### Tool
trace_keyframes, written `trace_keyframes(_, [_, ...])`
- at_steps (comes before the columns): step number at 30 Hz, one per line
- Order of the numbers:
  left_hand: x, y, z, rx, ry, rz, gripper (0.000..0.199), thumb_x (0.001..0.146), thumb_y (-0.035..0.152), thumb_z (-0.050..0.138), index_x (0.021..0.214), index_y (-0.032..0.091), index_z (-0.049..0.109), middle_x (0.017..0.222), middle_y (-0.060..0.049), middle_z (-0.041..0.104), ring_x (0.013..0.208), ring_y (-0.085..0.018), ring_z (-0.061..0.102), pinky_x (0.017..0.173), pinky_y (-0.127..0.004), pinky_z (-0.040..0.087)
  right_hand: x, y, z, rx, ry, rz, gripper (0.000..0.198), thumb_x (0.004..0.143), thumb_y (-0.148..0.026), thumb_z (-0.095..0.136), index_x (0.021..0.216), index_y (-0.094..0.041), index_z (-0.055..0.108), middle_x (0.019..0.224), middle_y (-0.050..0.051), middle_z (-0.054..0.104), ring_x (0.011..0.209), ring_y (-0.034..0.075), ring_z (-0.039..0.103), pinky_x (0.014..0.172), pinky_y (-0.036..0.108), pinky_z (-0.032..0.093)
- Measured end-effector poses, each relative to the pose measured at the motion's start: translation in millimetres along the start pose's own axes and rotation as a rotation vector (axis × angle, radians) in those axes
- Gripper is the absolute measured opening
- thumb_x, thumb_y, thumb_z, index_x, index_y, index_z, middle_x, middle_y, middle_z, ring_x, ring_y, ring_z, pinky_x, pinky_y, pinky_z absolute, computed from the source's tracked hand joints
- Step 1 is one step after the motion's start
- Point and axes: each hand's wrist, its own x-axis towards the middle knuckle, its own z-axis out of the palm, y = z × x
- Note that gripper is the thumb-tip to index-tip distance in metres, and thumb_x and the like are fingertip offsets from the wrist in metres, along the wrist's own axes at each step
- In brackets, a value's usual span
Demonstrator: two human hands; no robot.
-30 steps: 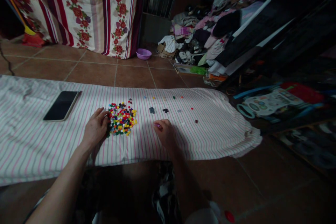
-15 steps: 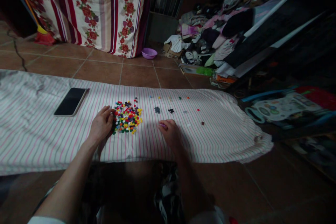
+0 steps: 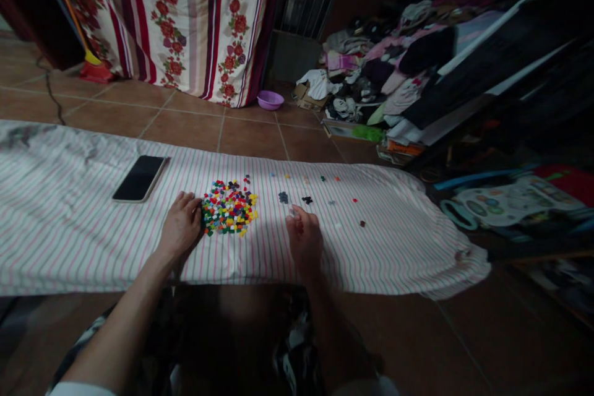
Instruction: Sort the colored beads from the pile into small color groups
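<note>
Right hand: curled, palm in shadow; reddish patch inside blurred, nature uncertain. Pale piece at its fingertips: too small to identify. Left hand: underside hidden. Heap of coloured pieces: lower layers covered, single shapes too small to read. White piece: faint, outline lost against the cloth. Striped cloth: cut by left edge. Floral curtain: top cut off. Clothes pile: rear lost in darkness. White sleeve, left arm: mostly below the frame.
</note>
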Motion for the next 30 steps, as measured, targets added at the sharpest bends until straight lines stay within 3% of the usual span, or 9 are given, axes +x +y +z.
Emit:
trace_keyframes(5, [-11.0, 1.0, 3.3, 0.031, 0.007, 0.066, 0.045, 0.092, 0.032, 0.027, 0.120, 0.011, 0.056, 0.128, -0.015, 0.057, 0.131, -0.027, 0.043, 0.116, -0.050, 0.030, -13.6, -22.3, 8.4, 0.095, -0.204, -0.061, 0.028, 0.093, -0.030, 0.042, 0.102, -0.020, 0.067, 0.092, 0.007, 0.061, 0.076, 0.015, 0.058, 0.071, 0.028, 0.050])
trace_keyframes(11, [-15.5, 2.8, 2.7, 0.010, -0.030, 0.105, 0.042, 0.091, 0.029, 0.028, 0.120, 0.014, 0.054, 0.128, -0.014, 0.057, 0.130, -0.026, 0.043, 0.114, -0.052, 0.031, -14.6, -62.7, 36.2, 0.118, -0.398, -0.072, 0.026, 0.090, -0.023, 0.047, 0.104, -0.022, 0.069, 0.099, 0.006, 0.062, 0.088, 0.016, 0.060, 0.077, 0.027, 0.050])
trace_keyframes(15, [-12.8, -1.3, 3.2, 0.007, -0.030, 0.162, 0.036, 0.088, 0.026, 0.033, 0.113, 0.017, 0.056, 0.122, -0.013, 0.060, 0.128, -0.027, 0.044, 0.113, -0.053, 0.031, -10.4, -85.0, 60.5, 0.085, -0.421, -0.106, 0.029, 0.088, -0.022, 0.051, 0.112, -0.022, 0.066, 0.108, 0.008, 0.060, 0.095, 0.017, 0.059, 0.083, 0.028, 0.049])
trace_keyframes(20, [-10.8, -5.8, 5.6, 0.004, -0.043, 0.190, 0.031, 0.084, 0.026, 0.037, 0.106, 0.018, 0.057, 0.119, -0.013, 0.060, 0.126, -0.028, 0.046, 0.111, -0.053, 0.032, -7.3, -89.2, 80.5, 0.002, -0.449, -0.175, 0.028, 0.088, -0.021, 0.051, 0.113, -0.020, 0.065, 0.105, 0.007, 0.060, 0.097, 0.018, 0.058, 0.086, 0.029, 0.048])
trace_keyframes(25, [-9.1, -4.7, 6.5, 0.009, -0.037, 0.137, 0.038, 0.086, 0.030, 0.033, 0.115, 0.016, 0.055, 0.122, -0.015, 0.058, 0.125, -0.029, 0.045, 0.109, -0.053, 0.035, -1.2, -92.5, 82.8, -0.100, -0.499, -0.210, 0.023, 0.086, -0.020, 0.055, 0.107, -0.022, 0.065, 0.101, 0.006, 0.064, 0.094, 0.021, 0.058, 0.083, 0.030, 0.047])
trace_keyframes(30, [-4.5, -6.0, 7.5, -0.005, -0.068, 0.155, 0.037, 0.086, 0.030, 0.034, 0.111, 0.017, 0.058, 0.115, -0.014, 0.061, 0.119, -0.028, 0.050, 0.110, -0.053, 0.033, 1.6, -100.4, 81.2, -0.179, -0.515, -0.215, 0.017, 0.087, -0.018, 0.053, 0.098, -0.022, 0.064, 0.097, 0.004, 0.064, 0.092, 0.020, 0.059, 0.081, 0.029, 0.046])
